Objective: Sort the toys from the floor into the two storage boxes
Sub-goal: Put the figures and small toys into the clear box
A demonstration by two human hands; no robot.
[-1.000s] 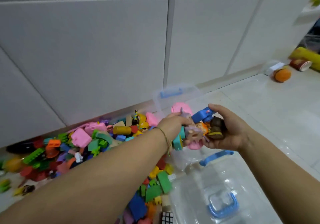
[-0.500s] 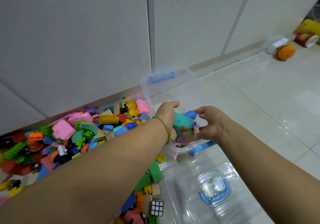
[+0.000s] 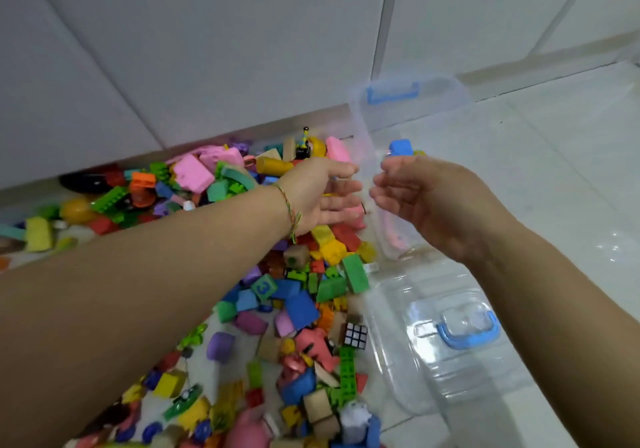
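Nothing gripped right now, my left hand [image 3: 322, 198] and right hand [image 3: 427, 202] hang loose-fingered, palms facing, mixed colourful toy pile [image 3: 298, 295] on the floor under my left arm, clear plastic storage box [image 3: 440, 98] just past my fingertips, blue plastic toy [image 3: 400, 146] inside it.

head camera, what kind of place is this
Most likely a room in a home, seen at floor level: glossy white floor tiles, plain white cabinet doors, and a heap of toy blocks beside a clear storage box.
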